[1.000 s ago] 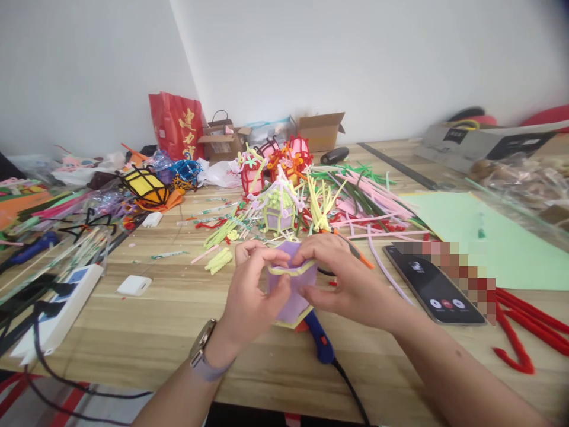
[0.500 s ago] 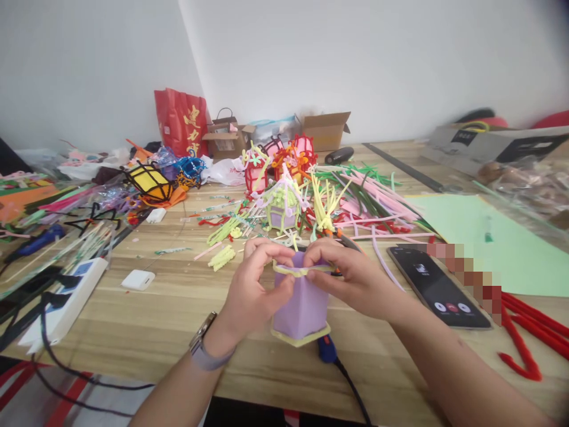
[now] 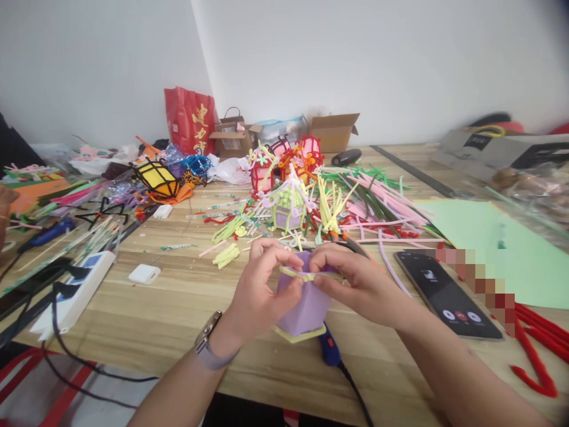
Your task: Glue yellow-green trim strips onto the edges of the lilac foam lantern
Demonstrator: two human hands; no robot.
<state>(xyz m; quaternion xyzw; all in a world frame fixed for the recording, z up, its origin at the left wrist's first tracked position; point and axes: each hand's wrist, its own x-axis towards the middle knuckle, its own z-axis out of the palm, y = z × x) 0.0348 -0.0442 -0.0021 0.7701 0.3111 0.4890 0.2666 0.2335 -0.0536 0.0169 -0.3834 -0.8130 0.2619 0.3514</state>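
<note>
A purple paper lantern body (image 3: pixel 306 309) with flat sides stands between my hands, tilted slightly. Pale yellow pipe cleaner (image 3: pixel 291 340) edges its bottom, and a yellow pipe-cleaner strip (image 3: pixel 307 276) runs along its top rim. My left hand (image 3: pixel 273 287) pinches the rim and strip between thumb and fingers. Close beside it, my right hand (image 3: pixel 355 281) pinches the same rim, fingertips almost touching the left ones. The fingers hide part of the rim. Partly behind the lantern body lies a blue tool with a black cord, apparently a glue gun (image 3: pixel 329 350).
Finished pipe-cleaner lanterns (image 3: pixel 288 213) and loose pipe cleaners (image 3: pixel 382 196) lie beyond my hands. A phone (image 3: pixel 447 296) and green sheet (image 3: pixel 502 237) are at right, a white power strip (image 3: pixel 84 296) at left. Another person's hand (image 3: pixel 5 207) shows at the left edge.
The view has shifted slightly, and the lantern body leans more. Both hands keep pinching its rim. Another person's hand has come into view at the left edge.
</note>
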